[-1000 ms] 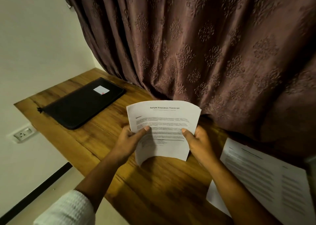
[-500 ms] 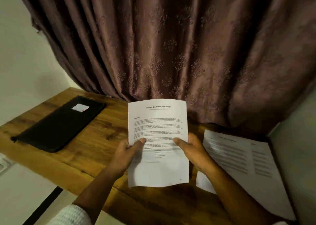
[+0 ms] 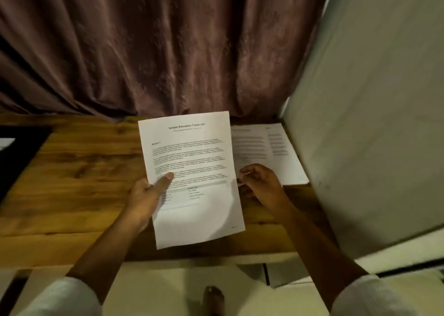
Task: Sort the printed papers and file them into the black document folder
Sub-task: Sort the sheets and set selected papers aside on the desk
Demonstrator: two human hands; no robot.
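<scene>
Nothing is filed yet. The left hand (image 3: 146, 195) pinches one sheet (image 3: 192, 162); the right hand (image 3: 260, 183) curls loosely beside it, apparently empty. Other papers (image 3: 278, 157) lie right, the folder (image 3: 19, 157) left.

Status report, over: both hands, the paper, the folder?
Left hand holds transcript sheet. Right hand at its edge, grip unclear. Black folder far left, untouched.

printed paper (image 3: 192, 162), left hand (image 3: 147, 196) gripping it
</scene>
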